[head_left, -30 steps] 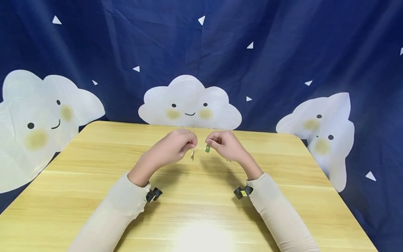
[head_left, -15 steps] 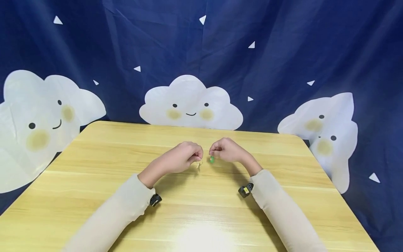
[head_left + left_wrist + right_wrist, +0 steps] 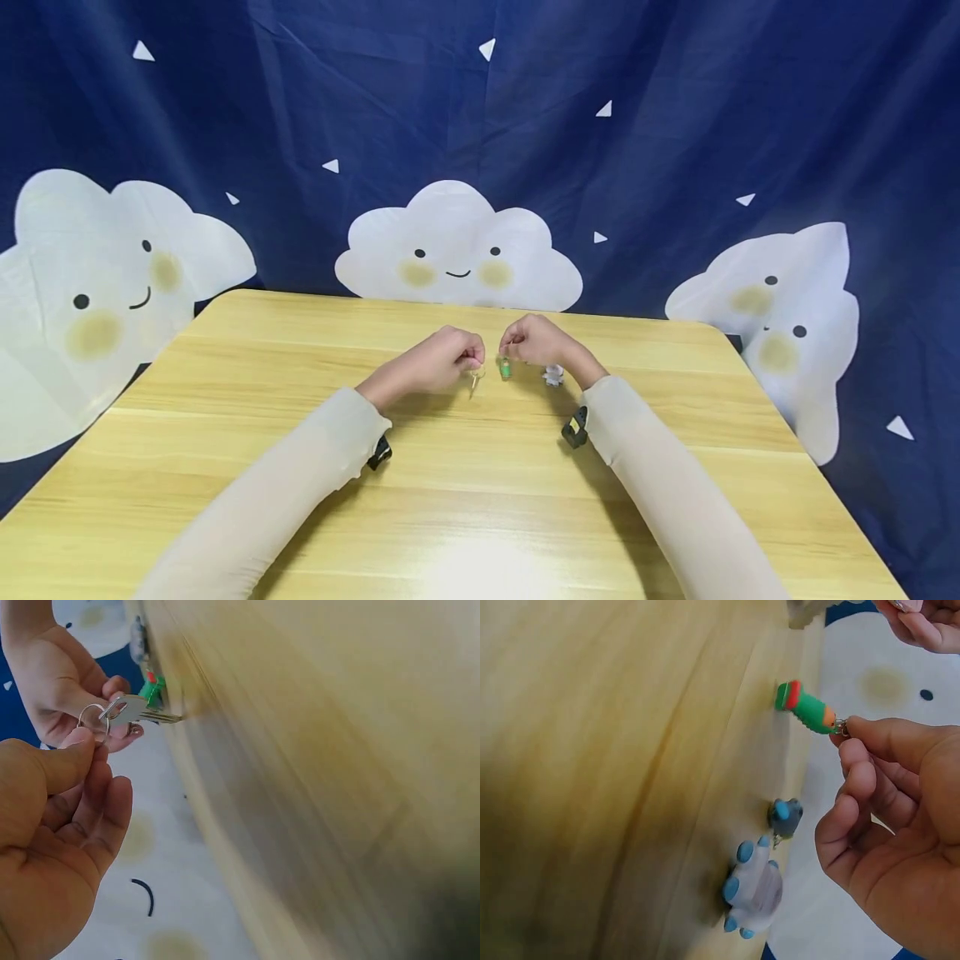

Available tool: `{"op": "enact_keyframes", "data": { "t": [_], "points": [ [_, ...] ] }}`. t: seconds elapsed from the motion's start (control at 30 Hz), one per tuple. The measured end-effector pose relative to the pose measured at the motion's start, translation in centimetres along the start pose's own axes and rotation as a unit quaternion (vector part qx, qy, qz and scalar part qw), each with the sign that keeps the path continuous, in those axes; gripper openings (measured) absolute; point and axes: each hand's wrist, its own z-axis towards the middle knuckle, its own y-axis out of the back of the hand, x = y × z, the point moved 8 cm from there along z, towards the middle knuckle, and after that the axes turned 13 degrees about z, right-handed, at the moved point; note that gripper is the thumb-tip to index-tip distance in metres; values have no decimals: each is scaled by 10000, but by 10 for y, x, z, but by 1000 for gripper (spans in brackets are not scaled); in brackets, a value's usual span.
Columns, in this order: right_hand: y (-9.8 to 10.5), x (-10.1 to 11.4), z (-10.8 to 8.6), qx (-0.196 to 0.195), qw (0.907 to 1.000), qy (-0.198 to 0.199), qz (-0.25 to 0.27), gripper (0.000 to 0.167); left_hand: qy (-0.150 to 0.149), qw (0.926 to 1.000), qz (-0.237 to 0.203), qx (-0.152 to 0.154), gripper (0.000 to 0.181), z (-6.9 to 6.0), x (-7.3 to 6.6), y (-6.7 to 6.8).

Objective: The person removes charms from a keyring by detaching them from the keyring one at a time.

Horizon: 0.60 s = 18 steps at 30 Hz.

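My left hand (image 3: 450, 358) pinches a thin metal key ring (image 3: 107, 733) between thumb and fingertips. Silvery keys (image 3: 133, 711) dangle from it above the table. Just to the right, my right hand (image 3: 534, 340) holds a small green figure charm (image 3: 810, 709) by the metal link at its orange end. The charm has a red band and hangs close to the wood; whether it touches is unclear. The two hands are a small gap apart, so key ring and charm are separate.
A pale figure with blue feet (image 3: 757, 895) and a smaller grey-blue piece (image 3: 784, 818) lie on the wooden table (image 3: 480, 483), beside my right wrist. The table's far edge is just beyond the hands, against a dark blue curtain (image 3: 480, 108) with clouds.
My left hand has shifted right with the keys. My right hand dipped toward the table with the charm, then rose slightly. The grey figure by the right wrist has come more into view.
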Motion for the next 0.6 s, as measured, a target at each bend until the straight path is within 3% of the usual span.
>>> {"op": "enact_keyframes", "data": {
  "t": [0.2, 0.37, 0.6],
  "points": [
    [3, -12, 8, 8, 9996, -294, -42, 13, 367, 9992, 64, 159, 14, 7, 17, -6],
    [4, -19, 13, -48, 9990, -445, -76, 16, 572, 9978, -131, 311, 16, 10, 28, -9],
    [7, -25, 19, -101, 9983, -535, -205, 17, 923, 9950, -197, 330, 10, 12, 46, -12]
  ]
}}
